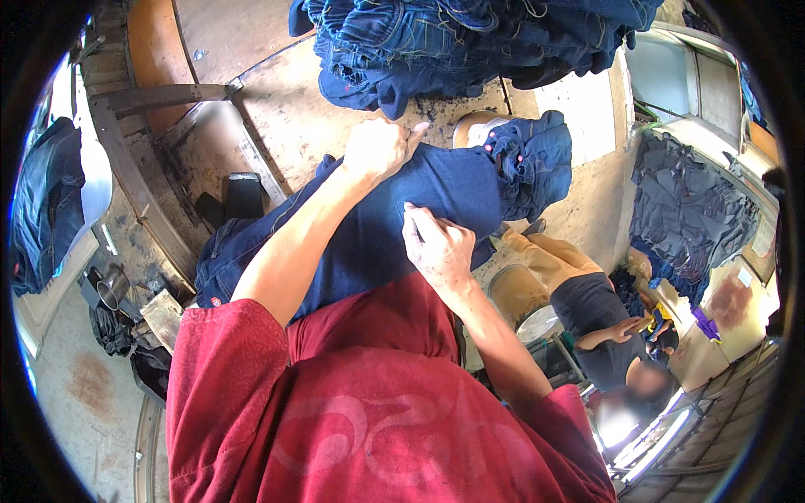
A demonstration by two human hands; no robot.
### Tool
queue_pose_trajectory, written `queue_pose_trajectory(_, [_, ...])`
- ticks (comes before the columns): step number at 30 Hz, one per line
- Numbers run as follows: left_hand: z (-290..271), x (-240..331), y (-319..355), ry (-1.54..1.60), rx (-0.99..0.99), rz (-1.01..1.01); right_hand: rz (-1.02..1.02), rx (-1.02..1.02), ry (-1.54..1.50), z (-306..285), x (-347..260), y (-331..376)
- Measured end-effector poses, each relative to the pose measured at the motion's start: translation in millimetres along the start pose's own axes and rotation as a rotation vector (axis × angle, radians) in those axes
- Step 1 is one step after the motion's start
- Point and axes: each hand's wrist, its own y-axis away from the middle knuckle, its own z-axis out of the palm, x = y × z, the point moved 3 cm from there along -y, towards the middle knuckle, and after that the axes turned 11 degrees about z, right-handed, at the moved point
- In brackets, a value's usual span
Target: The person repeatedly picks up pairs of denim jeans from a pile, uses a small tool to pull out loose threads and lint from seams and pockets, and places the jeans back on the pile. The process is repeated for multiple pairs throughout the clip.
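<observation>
The left hand (377, 149) is closed in a fist, pressed on a dark blue jeans leg (394, 218) stretched across the worktable (293, 117). The right hand (438, 247) is partly curled, fingertips pinching the fabric near its lower edge. Bare table is left between the leg and a pile of jeans (470, 42) above. A seated person (599, 323) is close at right.
</observation>
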Motion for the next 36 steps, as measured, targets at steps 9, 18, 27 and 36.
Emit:
queue_pose_trajectory(9, [7.2,-3.0,-0.4,-0.038,0.176,0.106,0.044,0.052,-0.105,-8.7,-5.2,-2.5])
queue_pose_trajectory(18, [-6.4,1.0,-7.7,0.083,-0.039,0.076,0.233,-0.039,-0.205,-17.8,16.5,12.2])
queue_pose_trajectory(27, [-209.5,-3.4,151.1,0.026,0.093,0.164,1.496,-0.110,-1.361,-18.4,156.6,70.0])
queue_pose_trajectory(36, [-161.6,42.5,201.8,-0.060,-0.382,0.127,1.271,0.458,-0.842,13.1,304.4,-1.3])
